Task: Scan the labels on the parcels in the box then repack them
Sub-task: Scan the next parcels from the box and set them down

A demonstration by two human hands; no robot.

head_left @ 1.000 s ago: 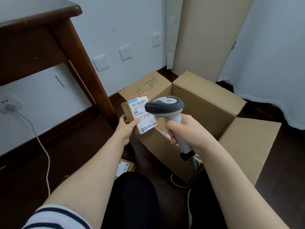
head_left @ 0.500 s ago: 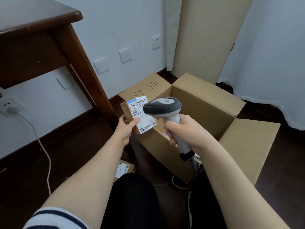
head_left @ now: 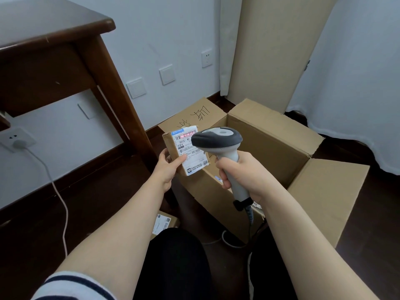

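Observation:
My left hand (head_left: 167, 167) holds a small cardboard parcel (head_left: 171, 146) upright, its white shipping label (head_left: 190, 155) facing me. My right hand (head_left: 240, 172) grips a grey and white barcode scanner (head_left: 218, 140) by the handle, its head just right of the label. A red scan line lies across the top barcode of the label. Behind both stands the large open cardboard box (head_left: 270, 146) on the floor, flaps spread; its inside is mostly hidden by the scanner and my hand.
A second small labelled parcel (head_left: 164, 223) lies on the dark floor by my knee. A dark wooden table leg (head_left: 116, 109) stands left of the box. A white cable (head_left: 62, 202) runs from a wall socket. The scanner cord (head_left: 250, 217) hangs down.
The red scan line, earlier on the box flap behind, now falls on the label's top barcode. The parcel and scanner have barely shifted.

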